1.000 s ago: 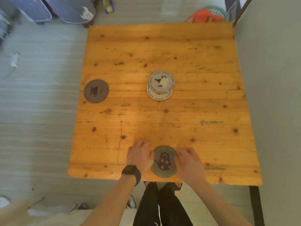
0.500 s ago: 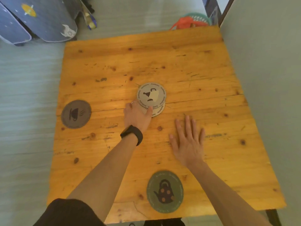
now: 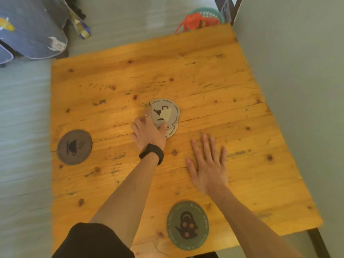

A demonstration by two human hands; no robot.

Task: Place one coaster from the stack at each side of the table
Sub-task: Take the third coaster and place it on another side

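On the square orange-stained pine bench (image 3: pixel 204 75), the small stack of pale grey round coasters (image 3: pixel 172 130) lies near the centre, its top coaster (image 3: pixel 165 112) slid off toward 12 o'clock so the one beneath peeks out at 5 o'clock. The left hand (image 3: pixel 148 131) is at the stack's 8 o'clock edge, thumb on the top coaster's near rim and a ringed finger curled along its left rim, pinching that coaster; whether it has lifted clear cannot be told. The right hand (image 3: pixel 207 164) lies flat and spread on the wood at 4 o'clock from the stack, touching no coaster. A dark grey round coaster with a steaming-cup print (image 3: pixel 74 147) sits at the bench's 9 o'clock side and a green round coaster with a kettle print (image 3: pixel 187 225) at the 6 o'clock side, so 12 and 3 o'clock seem to remain. To do this step well, peel only the top disc: lever its rim up with the thumb, and if the lower one drags along, steady it with the free right hand before carrying the coaster off.
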